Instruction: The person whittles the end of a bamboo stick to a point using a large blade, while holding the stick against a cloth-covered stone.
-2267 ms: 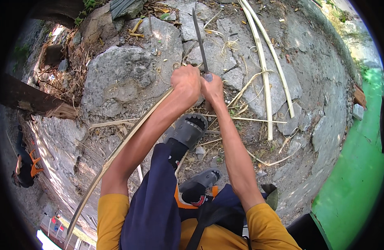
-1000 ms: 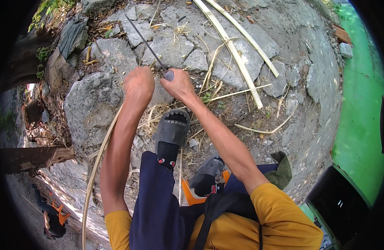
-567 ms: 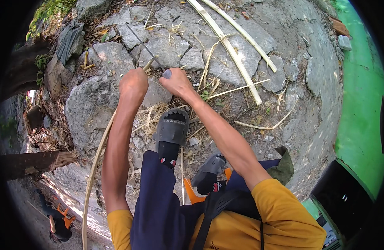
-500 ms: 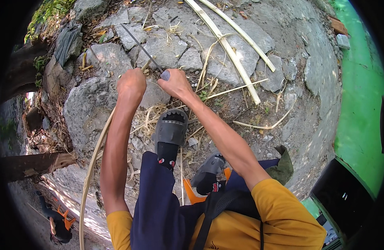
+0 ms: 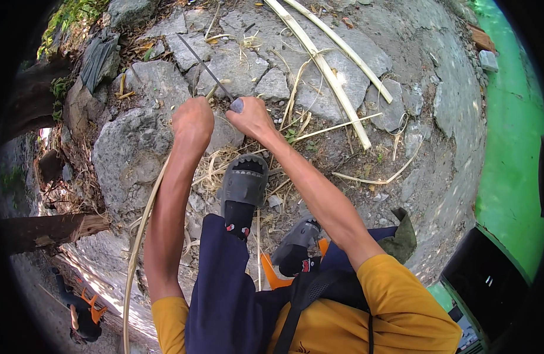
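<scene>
My left hand (image 5: 193,121) is closed round a long pale strip (image 5: 139,236) that looks like split bamboo. The strip runs back along the outside of my left forearm, and its short far end pokes out past my fist. Just to the right, my right hand (image 5: 252,118) grips the grey handle of a knife (image 5: 206,68). Its long, narrow, dark blade points away to the upper left and crosses close to the strip's end. Whether the blade touches the strip I cannot tell. Both fists are above my sandalled foot (image 5: 243,183).
Two thick pale strips (image 5: 325,68) lie on the cracked grey paving at the far right. Thin shavings (image 5: 210,171) are scattered by my foot. A large rock (image 5: 130,153) stands left of my hands, with a wooden beam (image 5: 59,232) nearer. A green surface (image 5: 510,147) borders the right.
My left hand has shifted slightly to the right, and the long strip along that forearm has moved right with it. My right hand and the knife stay nearly in place.
</scene>
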A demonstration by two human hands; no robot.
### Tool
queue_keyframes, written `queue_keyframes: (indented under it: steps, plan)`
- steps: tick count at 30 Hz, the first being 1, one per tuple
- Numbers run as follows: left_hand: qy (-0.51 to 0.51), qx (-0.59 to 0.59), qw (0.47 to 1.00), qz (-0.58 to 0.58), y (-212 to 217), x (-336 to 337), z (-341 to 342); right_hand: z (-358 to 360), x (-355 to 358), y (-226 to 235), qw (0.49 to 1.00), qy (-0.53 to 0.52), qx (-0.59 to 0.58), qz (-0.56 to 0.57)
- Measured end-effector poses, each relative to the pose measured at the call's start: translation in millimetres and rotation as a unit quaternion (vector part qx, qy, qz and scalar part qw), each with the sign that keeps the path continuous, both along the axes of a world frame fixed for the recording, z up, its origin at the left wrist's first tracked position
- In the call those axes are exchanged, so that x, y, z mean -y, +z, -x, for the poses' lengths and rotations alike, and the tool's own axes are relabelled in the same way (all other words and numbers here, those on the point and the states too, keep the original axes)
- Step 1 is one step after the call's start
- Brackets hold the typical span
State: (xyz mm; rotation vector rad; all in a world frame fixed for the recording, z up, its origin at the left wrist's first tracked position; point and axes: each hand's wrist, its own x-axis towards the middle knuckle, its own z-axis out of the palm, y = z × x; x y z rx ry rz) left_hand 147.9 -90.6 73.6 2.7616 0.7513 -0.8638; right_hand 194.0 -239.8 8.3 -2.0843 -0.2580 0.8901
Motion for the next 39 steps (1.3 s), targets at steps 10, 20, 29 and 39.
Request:
queue_keyframes:
  steps: [10,20,29,39]
  plan:
    - [-0.007,0.005,1.000,-0.013,1.7,9.9,-2.8,-3.2,12.9,-2.3,0.998,-0.051,0.007,-0.019]
    - [0.055,0.051,0.985,-0.153,-49.7,54.5,33.7,17.1,36.5,-23.3,0.997,0.003,0.071,-0.007]
    - [-0.047,0.069,0.949,-0.304,-45.8,71.7,45.7,34.0,76.9,-27.3,0.970,-0.186,-0.082,-0.132]
    - [0.057,0.092,0.979,-0.171,-59.5,56.7,38.6,27.4,34.4,-39.1,0.994,-0.057,0.050,-0.074]
